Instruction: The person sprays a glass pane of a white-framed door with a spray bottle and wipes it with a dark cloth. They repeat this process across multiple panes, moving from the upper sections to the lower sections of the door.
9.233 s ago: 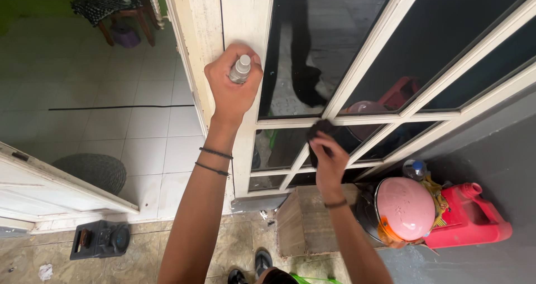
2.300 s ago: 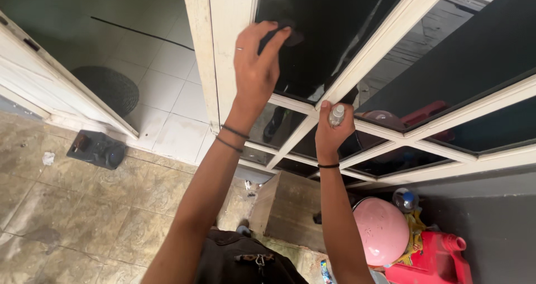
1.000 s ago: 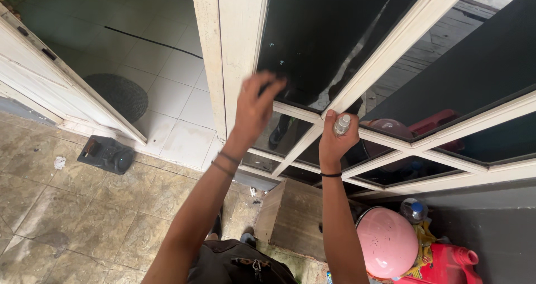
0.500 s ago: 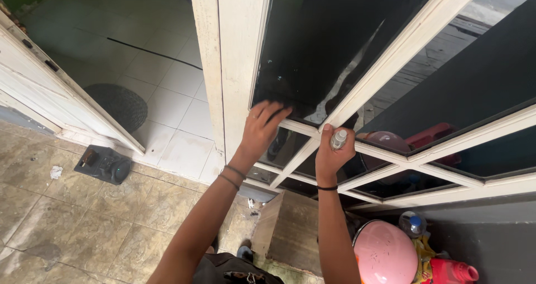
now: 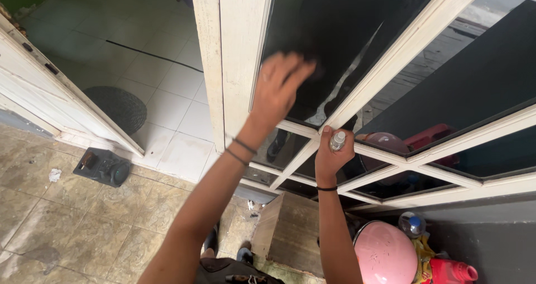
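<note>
My left hand (image 5: 282, 86) is raised flat against the dark glass pane (image 5: 340, 27) of a white-framed window (image 5: 240, 55). It is blurred with motion and presses a dark cloth (image 5: 317, 70), which barely shows past the fingertips. My right hand (image 5: 330, 157) rests on the white crossbar lower down, where the bars meet. Its fingers are wrapped around a small clear spray bottle (image 5: 338, 140), nozzle pointing up. Thin bands circle both wrists.
Below the window stand a wooden box (image 5: 287, 234), a pink round lid (image 5: 382, 253), a red jerrycan (image 5: 452, 273) and a blue-capped bottle (image 5: 410, 224). A black device (image 5: 103, 167) lies on the tiles by an open white door (image 5: 33, 88); a dark round mat (image 5: 114, 105) lies inside.
My left hand has swept up the pane from its bottom edge with the cloth. My right hand and the spray bottle have stayed on the crossbar.
</note>
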